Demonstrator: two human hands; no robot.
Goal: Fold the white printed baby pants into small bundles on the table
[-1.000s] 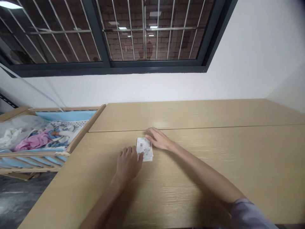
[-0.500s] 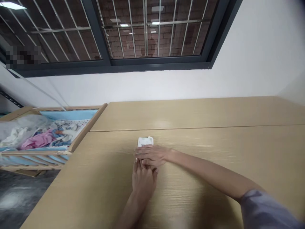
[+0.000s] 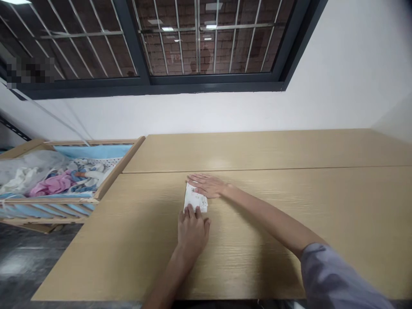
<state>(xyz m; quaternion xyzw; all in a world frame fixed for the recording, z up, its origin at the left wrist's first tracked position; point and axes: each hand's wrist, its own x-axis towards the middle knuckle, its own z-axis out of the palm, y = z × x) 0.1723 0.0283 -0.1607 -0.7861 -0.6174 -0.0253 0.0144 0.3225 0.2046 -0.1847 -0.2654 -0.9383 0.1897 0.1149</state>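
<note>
A small white folded piece (image 3: 195,200) with faint printed marks lies flat on the wooden table (image 3: 257,206); whether it is cloth or paper I cannot make out. On its near edge rest the fingertips of my left hand (image 3: 192,229), fingers stretched forward and slightly apart. Across its far edge my right hand (image 3: 207,185) lies flat, palm down, fingers extended to the left and covering the upper right part. Neither hand grips the piece; both press on it from above.
Left of the table stands a wooden crib (image 3: 120,165) with a blue lining, holding a pink cloth (image 3: 53,184), other fabrics and a clear plastic bag (image 3: 35,161). A seam crosses the tabletop. Behind are a white wall (image 3: 206,112) and a barred window (image 3: 212,83).
My right hand has slid away from me, from the near part of the white piece to its far edge, uncovering its middle. My left hand stays at the near edge.
</note>
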